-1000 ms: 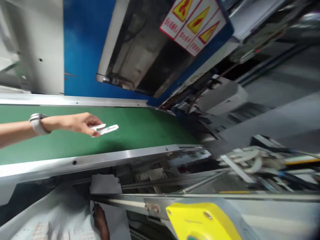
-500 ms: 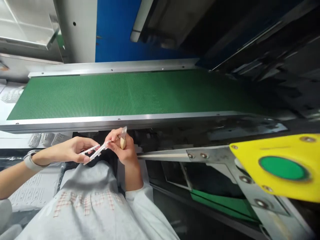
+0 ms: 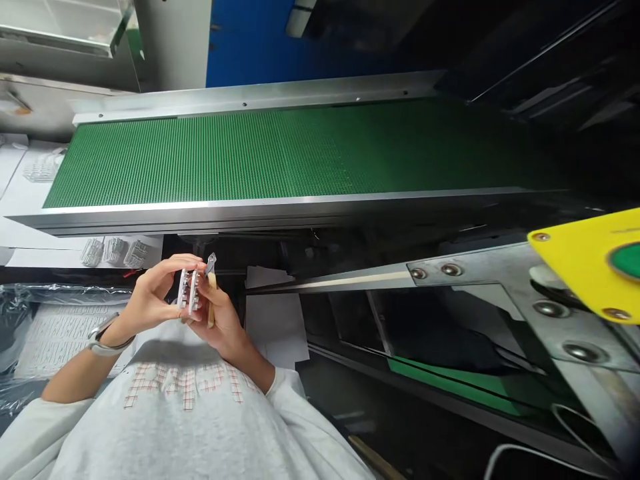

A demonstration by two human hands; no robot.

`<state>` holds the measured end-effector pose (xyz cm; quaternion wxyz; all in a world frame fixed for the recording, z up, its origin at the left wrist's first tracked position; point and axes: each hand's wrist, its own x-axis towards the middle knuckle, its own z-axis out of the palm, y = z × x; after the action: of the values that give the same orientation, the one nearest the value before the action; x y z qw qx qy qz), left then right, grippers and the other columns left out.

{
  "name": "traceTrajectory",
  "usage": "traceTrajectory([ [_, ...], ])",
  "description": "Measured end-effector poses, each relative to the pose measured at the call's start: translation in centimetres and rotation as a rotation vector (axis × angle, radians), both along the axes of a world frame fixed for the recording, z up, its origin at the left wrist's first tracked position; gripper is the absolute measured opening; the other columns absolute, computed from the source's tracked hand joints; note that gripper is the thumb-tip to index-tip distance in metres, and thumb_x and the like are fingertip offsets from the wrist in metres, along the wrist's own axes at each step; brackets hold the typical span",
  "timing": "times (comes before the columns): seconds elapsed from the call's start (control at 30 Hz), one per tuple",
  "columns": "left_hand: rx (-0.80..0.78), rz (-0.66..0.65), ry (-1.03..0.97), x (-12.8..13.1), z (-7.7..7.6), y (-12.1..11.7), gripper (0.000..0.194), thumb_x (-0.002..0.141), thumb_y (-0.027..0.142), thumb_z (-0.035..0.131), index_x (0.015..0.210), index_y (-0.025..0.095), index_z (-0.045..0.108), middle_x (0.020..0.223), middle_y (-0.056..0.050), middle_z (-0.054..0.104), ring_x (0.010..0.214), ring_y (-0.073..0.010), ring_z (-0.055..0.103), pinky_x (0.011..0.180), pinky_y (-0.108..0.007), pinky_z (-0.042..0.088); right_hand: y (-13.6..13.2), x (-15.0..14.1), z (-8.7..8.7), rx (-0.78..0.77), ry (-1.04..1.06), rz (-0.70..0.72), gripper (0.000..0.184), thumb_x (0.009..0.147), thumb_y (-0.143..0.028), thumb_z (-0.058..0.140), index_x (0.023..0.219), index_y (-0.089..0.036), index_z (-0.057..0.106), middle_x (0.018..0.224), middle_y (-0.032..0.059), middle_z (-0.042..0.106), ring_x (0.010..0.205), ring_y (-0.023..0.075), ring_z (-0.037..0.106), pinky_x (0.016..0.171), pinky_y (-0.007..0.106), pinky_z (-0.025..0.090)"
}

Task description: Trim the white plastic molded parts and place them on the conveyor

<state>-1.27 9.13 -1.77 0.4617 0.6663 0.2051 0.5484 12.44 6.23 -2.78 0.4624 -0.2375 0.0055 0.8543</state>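
Note:
My left hand (image 3: 153, 293) is closed on two narrow white plastic pieces (image 3: 188, 291), pinching their ends between thumb and fingers. They stand nearly upright side by side, with small teeth-like bumps along them. Against their right side rests my right hand (image 3: 225, 320), its fingertips at the pieces. That hand also grips a small tan-handled tool (image 3: 211, 297) whose metal tip points up; whether it is a knife I cannot tell. Both hands are in front of the grey shirt, just below the conveyor's near edge.
A green ribbed conveyor belt (image 3: 200, 160) with metal rails runs across. Bundles of clear or white parts (image 3: 114, 250) lie at its left. Further down is a plastic-lined tray of parts (image 3: 60, 333). A yellow panel (image 3: 580, 260) on a metal arm juts in at right.
My hands have come closer together, and the white pieces have turned from slanting to nearly upright. The tool's tip now points up beside them. The view has shifted down and to the left.

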Motion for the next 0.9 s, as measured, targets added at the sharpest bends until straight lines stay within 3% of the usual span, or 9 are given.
traceTrajectory([
  [0.17,-0.015,0.056,0.072,-1.0,0.1,-1.0,0.059,0.076,0.033,0.091,0.129,0.024,0.069,0.117,-0.012,0.075,0.112,-0.0245,0.071,0.098,-0.038,0.060,-0.8,-1.2,-0.6,0.045,-0.076,0.015,0.051,0.058,-0.037,0.097,0.083,-0.024,0.054,0.063,-0.0101,0.058,0.047,0.0063,0.038,0.042,0.021,0.041],
  [0.3,-0.015,0.124,0.118,-1.4,-0.4,-2.0,0.057,0.074,0.030,0.092,0.126,0.025,0.071,0.113,-0.010,0.076,0.108,-0.0227,0.072,0.096,-0.034,0.061,-1.3,-1.2,-1.7,0.147,-0.329,-0.036,0.054,0.059,-0.047,0.095,0.089,-0.025,0.056,0.072,-0.0074,0.059,0.057,0.0092,0.052,0.050,0.022,0.045],
  [0.43,-0.099,0.231,0.200,-1.4,-0.6,-3.2,0.054,0.074,0.024,0.091,0.124,0.024,0.071,0.115,-0.010,0.075,0.109,-0.0222,0.072,0.094,-0.032,0.061,-1.4,0.6,-1.6,0.442,-0.723,-0.235,0.037,0.074,-0.042,0.086,0.089,-0.025,0.057,0.085,-0.0047,0.063,0.075,0.0099,0.059,0.072,0.024,0.050],
  [0.53,-0.173,0.301,0.301,-1.5,-0.4,-4.2,0.051,0.076,0.026,0.090,0.123,0.023,0.071,0.118,-0.008,0.074,0.110,-0.0221,0.071,0.097,-0.033,0.060,-1.5,1.9,0.0,0.717,-0.725,-0.290,0.024,0.087,-0.032,0.077,0.092,-0.027,0.054,0.082,-0.0057,0.064,0.075,0.0109,0.061,0.074,0.027,0.050],
  [0.6,-0.195,0.345,0.359,-1.4,-0.3,-4.7,0.049,0.078,0.029,0.088,0.123,0.024,0.071,0.118,-0.008,0.074,0.109,-0.0226,0.071,0.097,-0.035,0.059,-1.4,2.2,1.0,0.823,-0.686,-0.303,0.022,0.089,-0.026,0.074,0.093,-0.029,0.053,0.081,-0.0064,0.065,0.074,0.0112,0.062,0.072,0.027,0.050],
  [0.7,-0.184,0.390,0.406,-1.3,-0.1,-5.3,0.047,0.081,0.031,0.086,0.125,0.024,0.070,0.115,-0.007,0.074,0.104,-0.0220,0.071,0.093,-0.035,0.058,-1.4,2.0,1.7,0.861,-0.706,-0.294,0.023,0.088,-0.024,0.075,0.094,-0.030,0.053,0.083,-0.0059,0.066,0.075,0.0116,0.063,0.073,0.028,0.052],
  [0.9,-0.177,0.385,0.427,-1.0,0.3,-5.8,0.046,0.081,0.033,0.086,0.124,0.024,0.070,0.114,-0.007,0.073,0.101,-0.0208,0.069,0.091,-0.033,0.057,-1.5,2.1,1.1,0.797,-0.795,-0.246,0.029,0.086,-0.031,0.076,0.091,-0.029,0.047,0.083,-0.0041,0.066,0.076,0.0141,0.064,0.074,0.031,0.054],
])
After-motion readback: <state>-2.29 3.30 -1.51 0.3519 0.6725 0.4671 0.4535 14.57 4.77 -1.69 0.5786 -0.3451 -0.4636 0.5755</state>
